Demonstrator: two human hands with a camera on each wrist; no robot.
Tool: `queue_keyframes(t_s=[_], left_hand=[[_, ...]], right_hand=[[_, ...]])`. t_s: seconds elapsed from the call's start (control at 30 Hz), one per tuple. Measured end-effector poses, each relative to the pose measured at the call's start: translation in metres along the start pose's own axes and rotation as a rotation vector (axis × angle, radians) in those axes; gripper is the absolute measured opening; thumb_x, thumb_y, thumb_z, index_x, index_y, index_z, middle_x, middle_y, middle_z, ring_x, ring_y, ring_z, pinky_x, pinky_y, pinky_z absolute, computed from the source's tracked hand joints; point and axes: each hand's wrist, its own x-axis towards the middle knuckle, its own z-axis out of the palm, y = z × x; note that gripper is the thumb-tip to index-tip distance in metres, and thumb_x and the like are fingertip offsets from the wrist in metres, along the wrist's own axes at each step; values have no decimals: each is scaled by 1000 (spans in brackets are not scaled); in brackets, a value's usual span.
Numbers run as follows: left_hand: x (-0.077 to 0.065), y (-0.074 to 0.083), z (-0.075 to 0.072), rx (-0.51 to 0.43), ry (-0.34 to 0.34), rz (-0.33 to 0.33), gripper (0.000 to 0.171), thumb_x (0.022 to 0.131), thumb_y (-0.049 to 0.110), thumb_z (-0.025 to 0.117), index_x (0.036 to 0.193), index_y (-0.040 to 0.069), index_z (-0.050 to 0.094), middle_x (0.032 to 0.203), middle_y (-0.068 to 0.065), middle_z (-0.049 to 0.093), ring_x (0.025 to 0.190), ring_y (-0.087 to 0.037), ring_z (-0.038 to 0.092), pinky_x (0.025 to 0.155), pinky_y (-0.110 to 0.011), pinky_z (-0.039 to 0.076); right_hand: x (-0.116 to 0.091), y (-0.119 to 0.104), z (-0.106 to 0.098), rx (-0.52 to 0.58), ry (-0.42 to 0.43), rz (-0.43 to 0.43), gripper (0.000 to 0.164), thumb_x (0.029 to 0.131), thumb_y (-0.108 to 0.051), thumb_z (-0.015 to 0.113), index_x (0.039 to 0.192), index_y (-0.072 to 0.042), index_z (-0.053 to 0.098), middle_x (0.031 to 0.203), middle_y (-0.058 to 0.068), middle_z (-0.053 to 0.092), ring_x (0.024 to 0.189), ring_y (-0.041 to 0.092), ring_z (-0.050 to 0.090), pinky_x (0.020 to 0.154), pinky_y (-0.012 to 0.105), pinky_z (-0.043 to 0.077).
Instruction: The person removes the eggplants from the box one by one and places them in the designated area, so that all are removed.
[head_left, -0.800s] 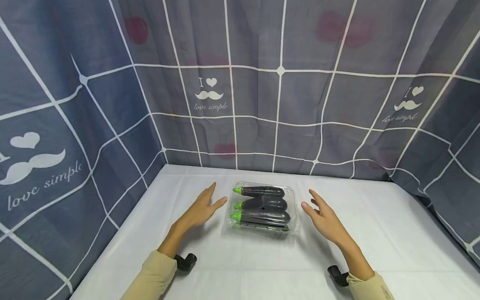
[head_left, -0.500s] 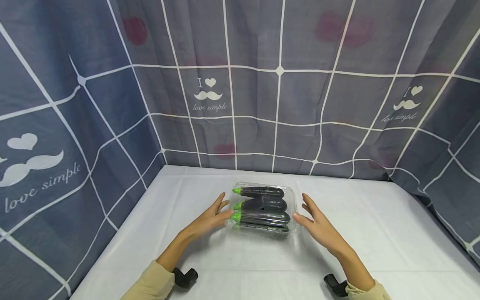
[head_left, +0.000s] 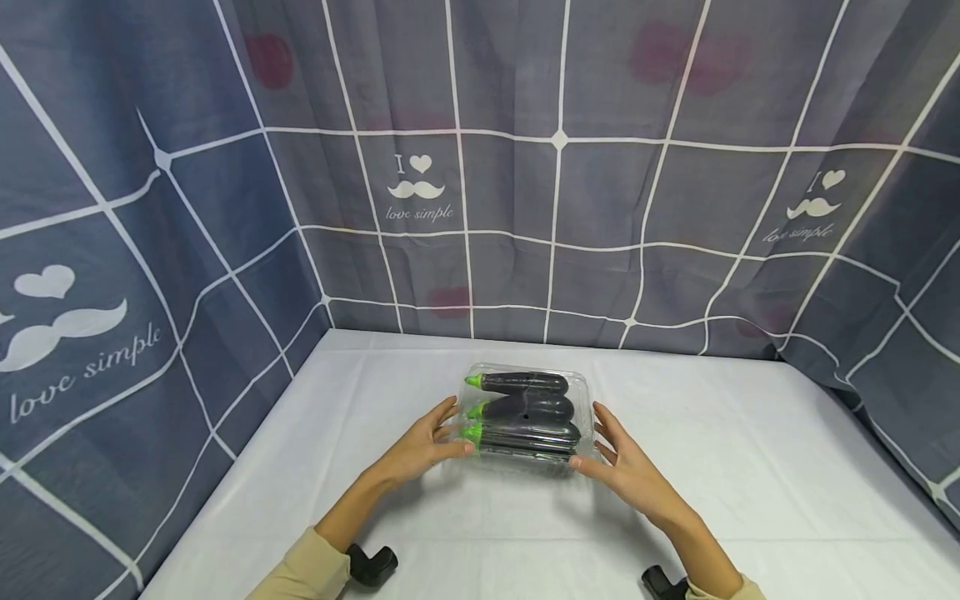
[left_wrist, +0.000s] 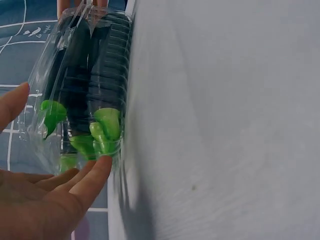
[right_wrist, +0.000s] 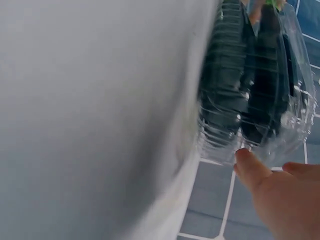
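A clear plastic clamshell box (head_left: 587,398) lies on the table in the head view, with several dark eggplants (head_left: 527,408) inside, their green stem ends pointing left. At its left end is my left hand (head_left: 416,450), thumb by the near corner. In the left wrist view, the fairly straight fingers of the left hand (left_wrist: 55,202) touch the box end beside the green stems (left_wrist: 107,122), thumb apart from them. My right hand (head_left: 633,475) flanks the right end. One fingertip of the right hand (right_wrist: 292,197) meets the clear end wall in the right wrist view.
A white cloth (head_left: 720,450) covers the table. Dark grey-blue curtains (head_left: 517,192) with white grid lines stand behind and at both sides. Black wrist mounts (head_left: 371,565) sit below the hands.
Both hands have moved inward from either side, from apart from the box to its two ends. The box stays in the same place.
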Motion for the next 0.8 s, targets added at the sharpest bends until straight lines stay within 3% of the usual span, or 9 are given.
queue_keyframes(t_s=[0.23,0.4,0.8], left_hand=[[1,-2,2,10,-6,24,93,92,21,71,157,0,9,161,-21,16,142,-44,25,107,-61,30],[0,-5,2,22,-7,9,94,90,18,74,157,1,11,161,-19,18,142,-43,26,106,-62,30],[-1,-6,3,57,8,14,89,92,18,71,157,0,13,161,-19,18,141,-47,24,108,-60,27]], right_hand=[[2,7,4,6,56,-56,99,86,-14,77,157,0,10,161,24,11,143,46,21,111,54,25],[2,10,3,9,68,-45,96,85,-8,77,156,1,13,160,25,13,143,46,21,111,53,25],[1,12,0,26,0,-51,92,87,-1,70,156,3,9,161,25,9,145,44,16,112,55,19]])
